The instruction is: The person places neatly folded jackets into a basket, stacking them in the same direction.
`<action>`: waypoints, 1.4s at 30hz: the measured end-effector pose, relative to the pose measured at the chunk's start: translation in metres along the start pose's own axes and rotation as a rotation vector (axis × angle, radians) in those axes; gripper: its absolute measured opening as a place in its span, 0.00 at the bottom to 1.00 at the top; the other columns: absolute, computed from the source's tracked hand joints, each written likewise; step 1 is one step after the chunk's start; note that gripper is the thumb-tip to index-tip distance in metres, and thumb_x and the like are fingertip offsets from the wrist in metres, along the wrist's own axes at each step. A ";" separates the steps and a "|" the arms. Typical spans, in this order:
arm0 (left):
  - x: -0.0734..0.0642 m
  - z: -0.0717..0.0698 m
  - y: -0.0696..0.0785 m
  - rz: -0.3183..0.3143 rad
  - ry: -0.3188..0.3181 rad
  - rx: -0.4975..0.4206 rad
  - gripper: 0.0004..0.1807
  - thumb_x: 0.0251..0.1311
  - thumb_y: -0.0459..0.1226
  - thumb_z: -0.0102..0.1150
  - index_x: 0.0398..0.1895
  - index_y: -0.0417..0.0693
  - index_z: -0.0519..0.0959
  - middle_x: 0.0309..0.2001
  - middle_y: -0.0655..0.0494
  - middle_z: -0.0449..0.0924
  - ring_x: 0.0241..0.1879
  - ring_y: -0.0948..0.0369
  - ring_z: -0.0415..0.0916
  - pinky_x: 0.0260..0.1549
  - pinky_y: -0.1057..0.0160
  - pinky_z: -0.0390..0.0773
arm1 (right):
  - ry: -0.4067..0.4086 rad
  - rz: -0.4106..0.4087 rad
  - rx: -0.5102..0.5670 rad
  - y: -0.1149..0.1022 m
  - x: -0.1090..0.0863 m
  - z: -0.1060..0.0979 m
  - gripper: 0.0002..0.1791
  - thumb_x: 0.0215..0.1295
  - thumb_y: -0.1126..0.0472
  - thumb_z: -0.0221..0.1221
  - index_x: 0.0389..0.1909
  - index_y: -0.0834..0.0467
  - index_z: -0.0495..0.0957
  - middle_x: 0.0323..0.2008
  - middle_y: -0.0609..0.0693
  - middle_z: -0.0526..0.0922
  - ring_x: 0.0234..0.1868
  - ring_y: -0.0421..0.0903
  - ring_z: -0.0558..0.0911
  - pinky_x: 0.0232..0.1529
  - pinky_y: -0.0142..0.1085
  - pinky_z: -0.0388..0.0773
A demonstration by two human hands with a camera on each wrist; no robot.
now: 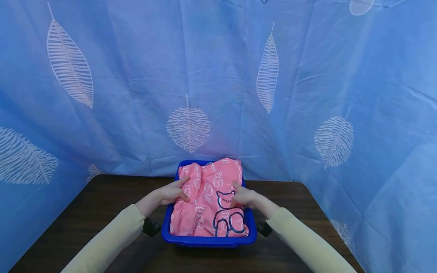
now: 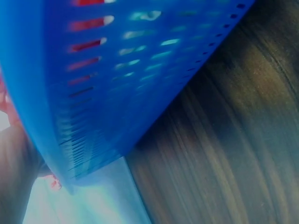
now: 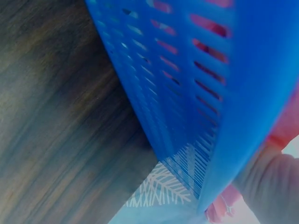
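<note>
A folded pink cloth (image 1: 206,197) with white bow-like outlines and a dark cartoon figure lies in a blue plastic basket (image 1: 209,240), bulging at the back above the rim. My left hand (image 1: 172,191) reaches over the basket's left rim and touches the cloth with thumb and finger spread. Across from it, my right hand (image 1: 244,195) rests on the cloth's right side, also with thumb and finger apart. In both wrist views the slotted basket wall (image 2: 117,93) fills much of the picture, and the fingertips are mostly hidden behind the rim.
The basket stands on a dark wooden table (image 1: 290,212). Behind and beside the table hangs a blue curtain (image 1: 218,76) with white leaf prints, close to the basket's back edge. A dark wrist device (image 1: 151,227) sits under the left sleeve's cuff.
</note>
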State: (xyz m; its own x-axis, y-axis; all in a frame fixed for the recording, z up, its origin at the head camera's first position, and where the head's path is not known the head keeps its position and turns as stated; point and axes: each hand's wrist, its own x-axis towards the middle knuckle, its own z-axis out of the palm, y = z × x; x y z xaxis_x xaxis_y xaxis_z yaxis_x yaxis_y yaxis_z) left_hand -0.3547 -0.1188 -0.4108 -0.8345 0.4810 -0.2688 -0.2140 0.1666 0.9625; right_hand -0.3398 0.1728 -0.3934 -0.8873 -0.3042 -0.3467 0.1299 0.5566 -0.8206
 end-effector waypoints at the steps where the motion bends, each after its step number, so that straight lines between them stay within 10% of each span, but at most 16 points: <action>1: 0.000 -0.001 -0.001 0.000 0.007 -0.018 0.53 0.53 0.17 0.53 0.78 0.46 0.36 0.74 0.35 0.40 0.68 0.38 0.54 0.62 0.42 0.68 | 0.001 0.002 -0.010 -0.001 0.000 0.001 0.59 0.53 0.75 0.63 0.78 0.58 0.34 0.71 0.69 0.49 0.62 0.68 0.66 0.53 0.54 0.77; 10: 0.003 -0.001 -0.005 0.038 -0.031 -0.123 0.50 0.57 0.17 0.46 0.78 0.44 0.33 0.75 0.35 0.37 0.71 0.37 0.49 0.66 0.40 0.60 | 0.007 -0.029 -0.116 0.003 0.005 0.012 0.58 0.53 0.78 0.61 0.77 0.63 0.31 0.75 0.68 0.41 0.71 0.71 0.52 0.58 0.57 0.72; 21: 0.005 0.003 -0.007 0.061 -0.041 -0.252 0.46 0.61 0.19 0.41 0.78 0.47 0.34 0.75 0.37 0.39 0.71 0.38 0.49 0.66 0.41 0.60 | -0.019 0.005 -0.179 0.007 0.002 0.017 0.57 0.56 0.76 0.60 0.76 0.62 0.29 0.69 0.70 0.54 0.53 0.67 0.71 0.48 0.49 0.79; 29: -0.007 0.005 0.001 0.091 0.008 -0.210 0.45 0.60 0.20 0.42 0.77 0.40 0.33 0.76 0.36 0.34 0.73 0.38 0.42 0.69 0.41 0.51 | -0.048 -0.024 -0.060 0.004 0.005 0.009 0.57 0.56 0.73 0.62 0.77 0.62 0.33 0.75 0.66 0.43 0.72 0.70 0.50 0.65 0.60 0.63; 42: -0.054 0.010 0.020 0.101 0.131 0.009 0.38 0.68 0.30 0.45 0.77 0.40 0.42 0.74 0.32 0.42 0.70 0.33 0.51 0.63 0.35 0.62 | 0.001 -0.077 0.016 0.001 -0.024 -0.005 0.46 0.62 0.65 0.62 0.76 0.64 0.46 0.70 0.68 0.58 0.68 0.69 0.61 0.61 0.59 0.68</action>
